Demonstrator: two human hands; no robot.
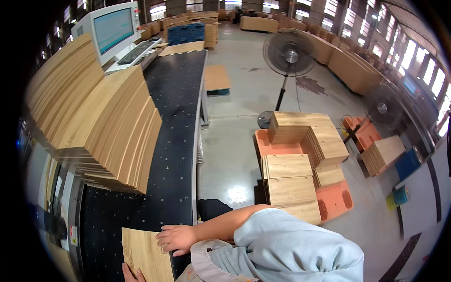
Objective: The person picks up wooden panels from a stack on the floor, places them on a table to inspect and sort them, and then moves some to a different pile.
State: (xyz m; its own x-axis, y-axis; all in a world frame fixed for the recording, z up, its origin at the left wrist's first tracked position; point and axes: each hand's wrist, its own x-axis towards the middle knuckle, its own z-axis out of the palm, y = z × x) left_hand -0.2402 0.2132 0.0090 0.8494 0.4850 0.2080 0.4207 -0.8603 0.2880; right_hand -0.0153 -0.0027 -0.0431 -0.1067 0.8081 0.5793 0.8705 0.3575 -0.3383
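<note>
A light wood-grain board (145, 254) lies at the near end of the black worktable (174, 117), partly cut off by the lower edge of the view. My right hand (177, 238) rests on its right edge, fingers spread and fingertips on the top face. Only some fingers of my left hand (133, 273) show, closed at the board's left edge; the rest of that hand is out of view. Beyond the board, a tall stack of similar boards (105, 127) stands on the table's left side.
A computer monitor (113, 30) and keyboard (134, 52) stand at the table's far left. To my right, stacked boards (293, 188) sit on an orange pallet (336, 202). A pedestal fan (290, 56) stands behind them; a second fan (381, 108) is farther right.
</note>
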